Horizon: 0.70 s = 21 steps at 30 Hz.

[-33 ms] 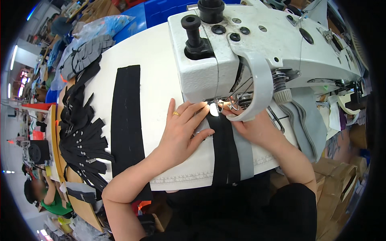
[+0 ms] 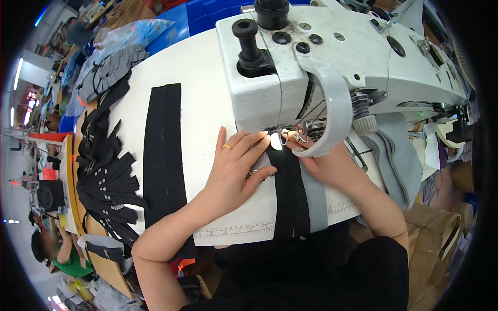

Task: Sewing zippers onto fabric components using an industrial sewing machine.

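Observation:
A black zipper strip (image 2: 287, 202) runs up from the table's front edge to the presser foot (image 2: 277, 141) of a white sewing machine (image 2: 264, 98). A grey fabric strip (image 2: 315, 207) lies along its right side, partly under it. My left hand (image 2: 236, 166) rests flat left of the foot, fingers stretched out and fingertips at the strip's upper end. It wears a ring. On the other side, my right hand (image 2: 329, 163) has its fingers drawn together at the grey fabric's edge, close to the needle. The machine's white curved guard (image 2: 340, 103) partly hides those fingers.
Left of my arm lies a wide black fabric strip (image 2: 165, 150). Beyond it are piled black zipper pieces (image 2: 109, 181) and a grey fabric stack (image 2: 114, 70). Folded grey fabric (image 2: 397, 160) lies at the right. A person in green (image 2: 75, 264) works at far left.

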Each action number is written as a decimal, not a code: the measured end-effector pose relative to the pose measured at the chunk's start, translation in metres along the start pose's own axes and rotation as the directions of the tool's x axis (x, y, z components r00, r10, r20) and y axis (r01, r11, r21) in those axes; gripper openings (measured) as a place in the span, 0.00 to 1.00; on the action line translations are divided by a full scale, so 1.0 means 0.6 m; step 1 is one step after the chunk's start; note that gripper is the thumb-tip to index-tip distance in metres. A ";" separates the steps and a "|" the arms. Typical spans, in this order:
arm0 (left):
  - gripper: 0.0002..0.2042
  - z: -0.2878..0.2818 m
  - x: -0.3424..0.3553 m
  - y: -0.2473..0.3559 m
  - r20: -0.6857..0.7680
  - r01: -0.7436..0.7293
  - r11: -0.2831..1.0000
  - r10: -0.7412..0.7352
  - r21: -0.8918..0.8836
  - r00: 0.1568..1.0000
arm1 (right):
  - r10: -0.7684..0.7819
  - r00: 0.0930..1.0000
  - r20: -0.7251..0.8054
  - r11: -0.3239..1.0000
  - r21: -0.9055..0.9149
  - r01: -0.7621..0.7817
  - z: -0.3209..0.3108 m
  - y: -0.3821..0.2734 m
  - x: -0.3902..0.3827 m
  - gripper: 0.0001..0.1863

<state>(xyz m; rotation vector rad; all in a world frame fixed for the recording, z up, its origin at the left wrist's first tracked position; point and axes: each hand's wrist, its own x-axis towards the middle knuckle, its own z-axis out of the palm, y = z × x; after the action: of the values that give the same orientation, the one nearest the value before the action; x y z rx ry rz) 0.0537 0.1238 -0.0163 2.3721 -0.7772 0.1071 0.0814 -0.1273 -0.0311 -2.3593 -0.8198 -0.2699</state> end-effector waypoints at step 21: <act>0.26 -0.011 0.002 -0.005 0.046 0.067 0.992 -0.062 -0.107 0.997 | -0.030 0.999 -0.028 0.999 -0.025 0.029 -0.010 -0.007 0.004 0.09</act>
<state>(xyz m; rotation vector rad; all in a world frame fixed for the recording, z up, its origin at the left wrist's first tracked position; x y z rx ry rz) 0.0569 0.1291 -0.0121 2.3007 -0.7076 -0.0127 0.0807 -0.1272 -0.0235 -2.3625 -0.8430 -0.3262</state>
